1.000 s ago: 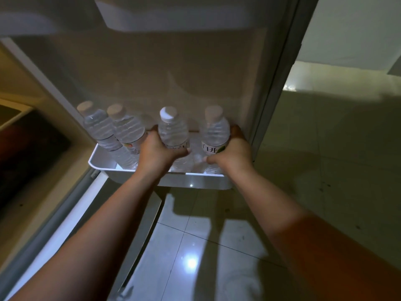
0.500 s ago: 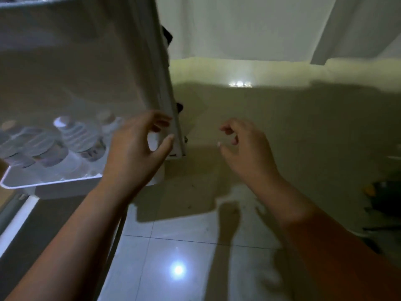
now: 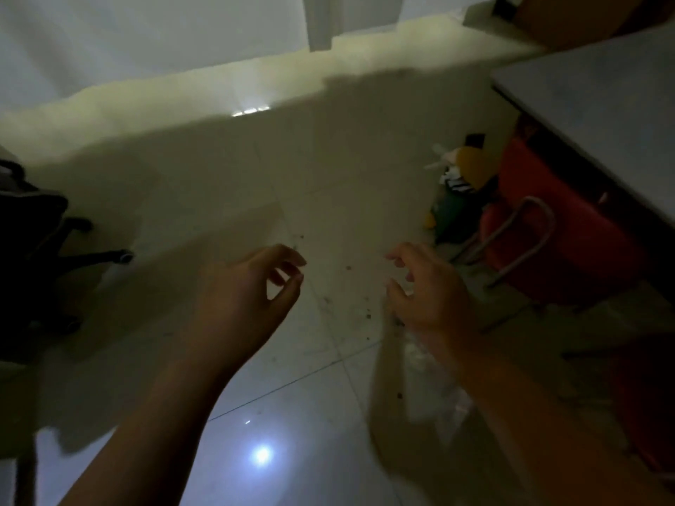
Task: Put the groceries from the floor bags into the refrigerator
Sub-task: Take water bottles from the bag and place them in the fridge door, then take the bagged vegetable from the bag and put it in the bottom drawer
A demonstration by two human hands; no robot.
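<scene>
My left hand and my right hand hover over the tiled floor, both empty with fingers loosely curled and apart. Under my right forearm lies a clear plastic bag, blurred, its contents not readable. Further right on the floor is a heap of groceries: something yellow, something green and white packaging. The refrigerator is out of view.
A red stool with a metal tube frame stands at the right under a grey table top. A dark wheeled chair base is at the left edge. A low step runs along the far wall.
The view has swung right, away from the refrigerator door and its water bottles. Both hands let go of the bottles and now hang empty over the floor near the bags.
</scene>
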